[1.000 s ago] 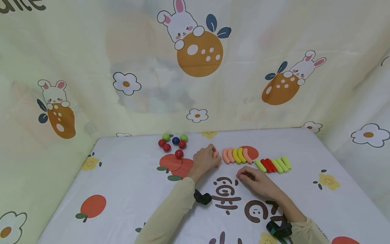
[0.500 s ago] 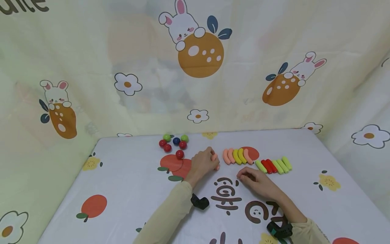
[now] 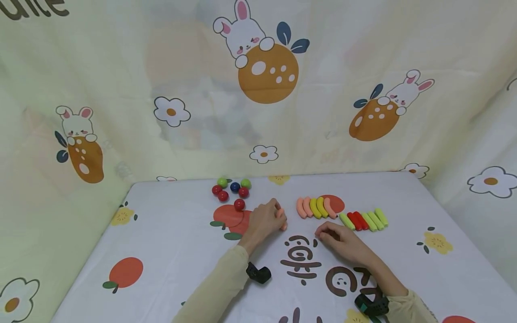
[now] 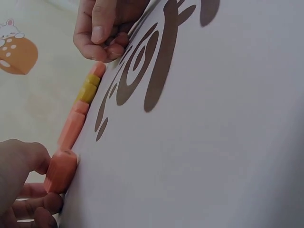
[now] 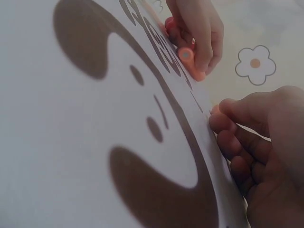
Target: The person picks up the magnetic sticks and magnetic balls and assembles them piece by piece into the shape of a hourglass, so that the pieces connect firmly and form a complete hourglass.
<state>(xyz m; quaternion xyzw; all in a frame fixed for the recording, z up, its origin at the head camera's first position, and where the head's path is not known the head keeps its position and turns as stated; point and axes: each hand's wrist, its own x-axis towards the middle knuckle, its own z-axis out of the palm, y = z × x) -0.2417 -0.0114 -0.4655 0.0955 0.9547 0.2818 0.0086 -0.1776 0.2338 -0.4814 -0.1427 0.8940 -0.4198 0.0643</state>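
In the head view my left hand (image 3: pixel 261 220) is at the table's middle, pinching a pink curved piece (image 3: pixel 282 220) between thumb and fingers. The left wrist view shows that pink piece (image 4: pixel 61 171) close to the cloth, thumb on one side. To its right lies a row of curved pieces, pink (image 3: pixel 301 208) and yellow (image 3: pixel 315 208). My right hand (image 3: pixel 341 238) rests on the cloth in front of the row, fingers loosely curled with nothing in them. Beyond it is a slanted row of short sticks, green (image 3: pixel 373 220) and red (image 3: pixel 357 220).
Several small balls, red (image 3: pixel 239 205), green (image 3: pixel 246 183) and blue (image 3: pixel 235 187), lie at the back left of the table (image 3: pixel 169 251). A printed curtain (image 3: pixel 194 148) hangs right behind the table's back edge.
My left hand has slid left and slightly nearer with the pink piece, widening the gap to the row. The right hand stays in place, and the head view has shifted a little.
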